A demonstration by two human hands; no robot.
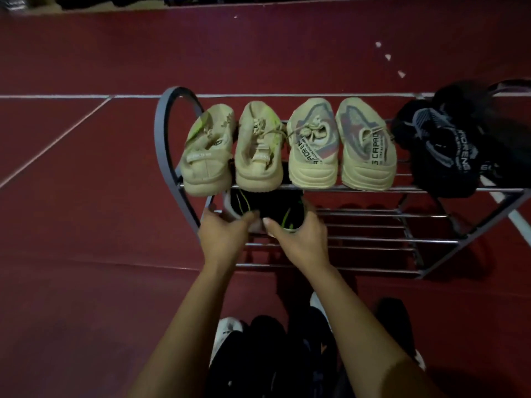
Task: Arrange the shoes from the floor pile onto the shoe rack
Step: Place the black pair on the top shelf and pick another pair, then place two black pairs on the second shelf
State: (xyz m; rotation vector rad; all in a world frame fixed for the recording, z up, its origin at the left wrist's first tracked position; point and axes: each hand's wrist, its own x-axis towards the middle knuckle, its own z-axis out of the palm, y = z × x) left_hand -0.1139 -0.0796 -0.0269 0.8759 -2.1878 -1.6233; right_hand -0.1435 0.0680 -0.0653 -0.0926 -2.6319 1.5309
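A metal shoe rack stands on the red floor. Its top shelf carries two beige sneakers with green accents, two cream sneakers with grey and pink knit and a black pair at the right end. On the lower shelf at the left sit two black sneakers with green laces, heels toward me. My left hand grips the heel of the left one. The heel of the right one is in my right hand. A dark pile of shoes lies on the floor by my forearms.
The rack's curved grey side frame rises at the left. Bare rails of the lower shelves run to the right. White floor lines cross the red floor, and small white scraps lie at the far right.
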